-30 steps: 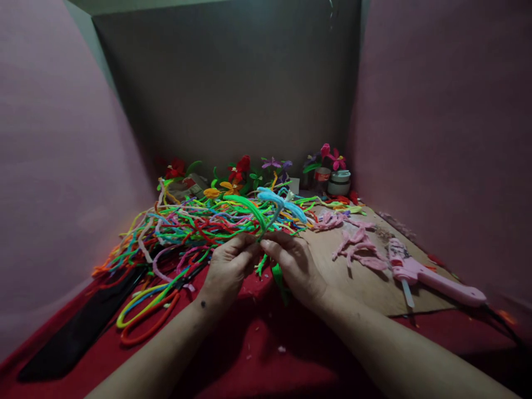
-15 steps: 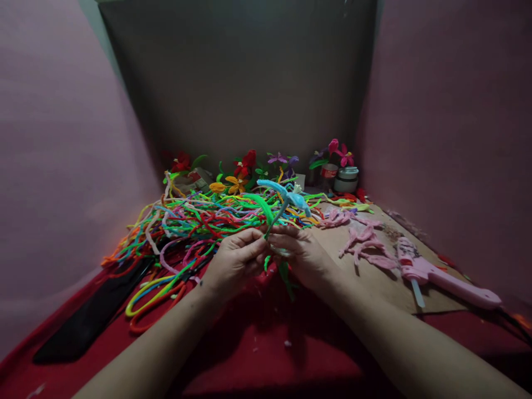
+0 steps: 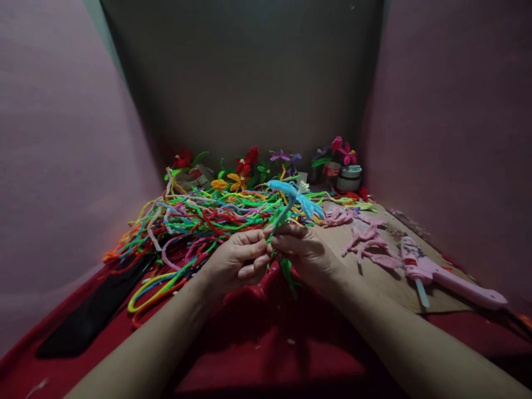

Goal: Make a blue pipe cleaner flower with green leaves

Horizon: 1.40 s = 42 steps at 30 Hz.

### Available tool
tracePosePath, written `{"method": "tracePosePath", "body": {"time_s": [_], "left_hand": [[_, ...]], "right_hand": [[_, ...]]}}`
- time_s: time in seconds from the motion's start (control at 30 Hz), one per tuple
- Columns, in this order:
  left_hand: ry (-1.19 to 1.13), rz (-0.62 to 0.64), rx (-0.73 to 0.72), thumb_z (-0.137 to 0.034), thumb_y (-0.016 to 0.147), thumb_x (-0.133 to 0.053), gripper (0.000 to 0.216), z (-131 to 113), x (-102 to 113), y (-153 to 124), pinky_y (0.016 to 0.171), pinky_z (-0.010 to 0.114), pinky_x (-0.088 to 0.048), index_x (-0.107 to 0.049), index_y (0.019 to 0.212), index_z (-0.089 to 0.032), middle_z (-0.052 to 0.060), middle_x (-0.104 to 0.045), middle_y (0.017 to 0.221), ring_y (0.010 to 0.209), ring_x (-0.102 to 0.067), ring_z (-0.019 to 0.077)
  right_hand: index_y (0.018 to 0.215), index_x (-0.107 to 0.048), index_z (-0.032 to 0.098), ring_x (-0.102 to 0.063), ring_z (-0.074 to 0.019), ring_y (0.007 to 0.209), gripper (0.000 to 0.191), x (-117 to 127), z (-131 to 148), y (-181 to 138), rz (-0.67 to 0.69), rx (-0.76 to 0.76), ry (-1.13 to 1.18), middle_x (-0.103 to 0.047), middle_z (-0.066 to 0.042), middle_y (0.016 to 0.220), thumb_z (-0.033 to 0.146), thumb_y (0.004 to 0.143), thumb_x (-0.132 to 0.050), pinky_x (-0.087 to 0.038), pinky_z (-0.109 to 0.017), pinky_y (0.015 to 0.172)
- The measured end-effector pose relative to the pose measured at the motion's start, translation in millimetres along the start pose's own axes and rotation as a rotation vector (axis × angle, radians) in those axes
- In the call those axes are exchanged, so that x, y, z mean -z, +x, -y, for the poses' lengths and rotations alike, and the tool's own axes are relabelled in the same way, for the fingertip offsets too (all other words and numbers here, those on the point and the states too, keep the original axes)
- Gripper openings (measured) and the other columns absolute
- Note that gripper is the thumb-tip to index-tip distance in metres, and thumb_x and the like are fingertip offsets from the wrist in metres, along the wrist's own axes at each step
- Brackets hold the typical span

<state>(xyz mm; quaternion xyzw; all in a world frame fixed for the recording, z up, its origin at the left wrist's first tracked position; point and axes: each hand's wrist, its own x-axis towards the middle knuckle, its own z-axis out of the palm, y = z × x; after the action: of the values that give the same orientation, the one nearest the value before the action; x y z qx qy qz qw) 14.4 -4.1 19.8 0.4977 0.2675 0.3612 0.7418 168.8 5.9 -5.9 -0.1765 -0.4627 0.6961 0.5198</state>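
Between my two hands stands a pipe-cleaner flower point(image 3: 310, 206) with light blue petals, a pale yellow centre and a green stem. My left hand point(image 3: 241, 255) pinches the stem from the left with thumb and fingers. From the right, my right hand point(image 3: 305, 249) is closed on the same stem, just beside the left fingertips. A green leaf point(image 3: 279, 220) lies close along the stem below the bloom. Further green leaf pieces point(image 3: 286, 271) hang under my right fingers. The exact spot where the fingertips meet is partly hidden.
A heap of coloured pipe cleaners point(image 3: 199, 213) spreads behind my hands. To the right, pink fuzzy pieces point(image 3: 369, 244) and a pink hot tool point(image 3: 449, 280) lie on cardboard point(image 3: 399, 299). A black flat case point(image 3: 91, 313) lies left. Finished flowers point(image 3: 245, 160) and a jar point(image 3: 349, 177) stand behind.
The blue flower has shifted slightly right and turned. Its green leaf, which stuck out to the left, now sits against the stem. The view has shifted a little.
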Motion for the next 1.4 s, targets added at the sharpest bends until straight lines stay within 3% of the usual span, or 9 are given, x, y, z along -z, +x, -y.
{"method": "tracePosePath", "body": {"time_s": [0.13,0.3,0.47,0.6,0.73,0.87,1.03,1.23,1.4], "left_hand": [[0.276,-0.138,-0.102,-0.029,0.082,-0.053,0.018,1.5,-7.4,-0.4,0.035,0.014,-0.029,-0.052,0.073,-0.014,-0.006,-0.048,0.050,0.033,-0.032,0.0012],[0.956,-0.482,-0.466,-0.023,0.081,-0.053,0.013,15.6,-11.6,2.5,0.056,0.020,-0.045,-0.055,0.091,-0.016,0.000,-0.059,0.071,0.056,-0.055,0.0093],[1.486,-0.509,-0.836,-0.018,0.084,-0.047,0.009,28.0,1.1,5.4,0.060,0.020,-0.042,-0.055,0.086,-0.017,0.001,-0.059,0.071,0.062,-0.056,0.0102],[1.363,-0.497,-0.750,-0.019,0.085,-0.046,0.012,26.5,-1.7,4.3,0.055,0.019,-0.039,-0.056,0.079,-0.017,-0.001,-0.053,0.062,0.055,-0.050,0.0086],[0.795,-0.526,-0.454,-0.026,0.083,-0.051,0.016,19.8,-16.1,4.2,0.045,0.017,-0.030,-0.056,0.072,-0.016,-0.005,-0.042,0.053,0.045,-0.035,0.0045],[0.255,-0.399,-0.274,-0.030,0.079,-0.059,0.019,14.7,-22.7,6.0,0.040,0.015,-0.022,-0.052,0.070,-0.015,-0.006,-0.042,0.051,0.040,-0.030,0.0017],[0.030,-0.183,-0.172,-0.026,0.083,-0.054,0.011,8.4,-15.9,4.1,0.036,0.014,-0.015,-0.053,0.079,-0.016,-0.008,-0.039,0.049,0.034,-0.018,-0.0002],[0.109,-0.108,-0.027,-0.031,0.084,-0.050,0.015,2.0,-16.2,-1.5,0.032,0.014,-0.018,-0.054,0.092,-0.018,-0.009,-0.037,0.051,0.034,-0.012,0.0008],[1.000,-0.458,-0.435,-0.028,0.081,-0.051,0.015,17.2,-18.6,0.0,0.048,0.020,-0.036,-0.054,0.072,-0.016,-0.001,-0.050,0.059,0.049,-0.045,0.0085]], "right_hand": [[0.069,-0.067,0.016,-0.052,-0.0110,0.057,0.006,0.2,-1.4,0.5,-0.032,0.067,-0.017,-0.060,0.001,0.061,0.021,0.068,-0.067,-0.037,-0.026,0.057],[0.061,-0.063,0.016,-0.046,-0.0097,0.051,0.011,-1.2,-2.0,-1.8,-0.171,0.100,-0.076,-0.053,0.003,0.055,0.023,0.068,-0.066,-0.035,-0.026,0.054],[0.068,-0.069,0.018,-0.050,-0.0130,0.060,0.007,-7.4,-1.8,-3.9,-0.275,0.131,-0.221,-0.059,0.001,0.063,0.025,0.068,-0.066,-0.040,-0.029,0.064],[0.066,-0.070,0.019,-0.052,-0.0147,0.065,0.007,-13.5,-0.4,-4.9,-0.320,0.177,-0.311,-0.060,0.001,0.062,0.025,0.067,-0.066,-0.042,-0.029,0.069],[0.065,-0.067,0.019,-0.053,-0.0151,0.068,0.015,-13.1,-1.0,-6.1,-0.245,0.242,-0.393,-0.060,0.001,0.066,0.028,0.075,-0.059,-0.042,-0.029,0.071],[0.067,-0.067,0.020,-0.054,-0.0139,0.072,0.012,-12.7,1.9,-6.9,-0.224,0.236,-0.404,-0.061,0.001,0.071,0.027,0.074,-0.060,-0.043,-0.028,0.073],[0.071,-0.069,0.021,-0.053,-0.0120,0.067,0.010,-14.8,6.5,-5.2,-0.180,0.210,-0.330,-0.060,0.002,0.068,0.024,0.073,-0.059,-0.043,-0.027,0.071],[0.070,-0.067,0.018,-0.047,-0.0110,0.058,0.013,-6.6,-1.9,-1.9,-0.141,0.109,-0.122,-0.055,0.002,0.061,0.030,0.066,-0.069,-0.039,-0.027,0.059],[0.068,-0.066,0.019,-0.047,-0.0107,0.057,0.010,-4.6,-7.8,-4.4,-0.248,0.139,-0.095,-0.056,0.002,0.064,0.028,0.067,-0.069,-0.040,-0.027,0.059]]}}
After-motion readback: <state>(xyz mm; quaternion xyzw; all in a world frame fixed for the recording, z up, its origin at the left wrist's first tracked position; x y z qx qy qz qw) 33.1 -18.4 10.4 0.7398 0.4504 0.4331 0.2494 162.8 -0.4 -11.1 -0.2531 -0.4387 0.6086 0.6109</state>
